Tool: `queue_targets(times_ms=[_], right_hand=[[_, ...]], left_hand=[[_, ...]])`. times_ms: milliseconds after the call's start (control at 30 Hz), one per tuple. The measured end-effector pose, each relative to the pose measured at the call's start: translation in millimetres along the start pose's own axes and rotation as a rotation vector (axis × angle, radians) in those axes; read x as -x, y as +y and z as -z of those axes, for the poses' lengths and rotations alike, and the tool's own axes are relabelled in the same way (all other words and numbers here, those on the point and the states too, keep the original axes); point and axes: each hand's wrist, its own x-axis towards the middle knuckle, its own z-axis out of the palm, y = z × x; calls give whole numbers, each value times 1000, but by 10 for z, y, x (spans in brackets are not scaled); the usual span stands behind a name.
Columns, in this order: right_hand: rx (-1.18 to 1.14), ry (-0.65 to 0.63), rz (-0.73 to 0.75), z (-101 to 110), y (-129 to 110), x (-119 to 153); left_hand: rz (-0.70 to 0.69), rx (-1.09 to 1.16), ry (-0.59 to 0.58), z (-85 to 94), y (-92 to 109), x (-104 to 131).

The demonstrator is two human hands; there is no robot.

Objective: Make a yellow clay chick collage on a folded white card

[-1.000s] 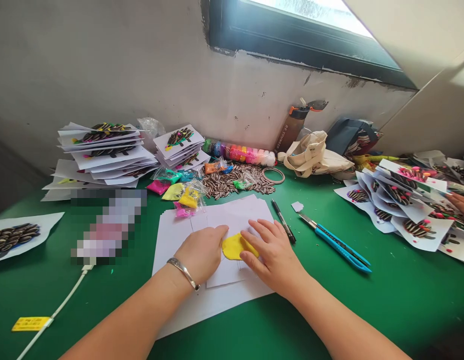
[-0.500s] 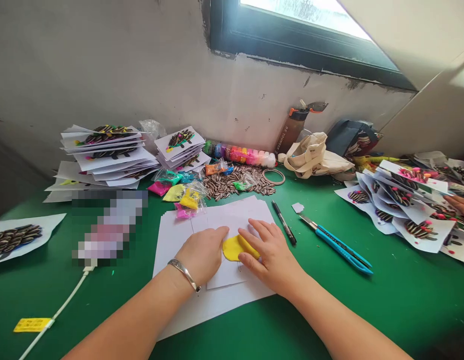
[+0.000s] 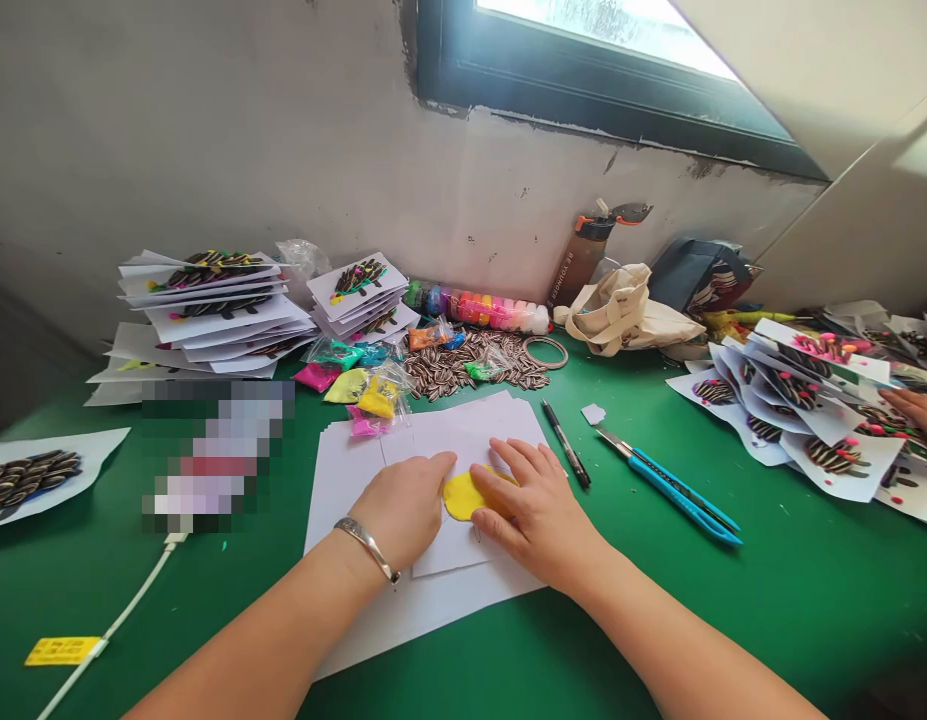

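A flattened yellow clay piece (image 3: pixel 460 497) lies on a small white sheet (image 3: pixel 452 560), which rests on a stack of larger paper (image 3: pixel 343 590). My right hand (image 3: pixel 534 510) is spread over the clay's right part, fingers apart, covering some of it. Beside its left edge is my left hand (image 3: pixel 407 510), fingers curled and thumb tip close to the clay; whether it grips anything is hidden. A silver bracelet (image 3: pixel 367 548) circles the left wrist.
A black pen (image 3: pixel 566 445) and blue cutter (image 3: pixel 669 487) lie to the right. Behind are sunflower seeds (image 3: pixel 440 372), clay packets (image 3: pixel 379 397) and a bottle (image 3: pixel 579 260). Stacked seed pictures (image 3: pixel 215 305) stand left; another person's hand (image 3: pixel 917 412) touches cards at right.
My right hand has shifted slightly left over the yellow clay, and the clay's raised right side now looks flatter under its fingers. My left hand has barely moved.
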Motion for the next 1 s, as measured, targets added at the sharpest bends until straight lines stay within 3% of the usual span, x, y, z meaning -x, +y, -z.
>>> queue_targets(times_ms=[467, 733, 1000], right_hand=[[-6, -30, -2, 31, -128, -13], [-34, 71, -68, 79, 42, 105], [49, -36, -75, 82, 95, 298]], left_hand=[[-11, -8, 17, 9, 11, -5], [-1, -23, 9, 9, 7, -10], [7, -33, -19, 32, 13, 8]])
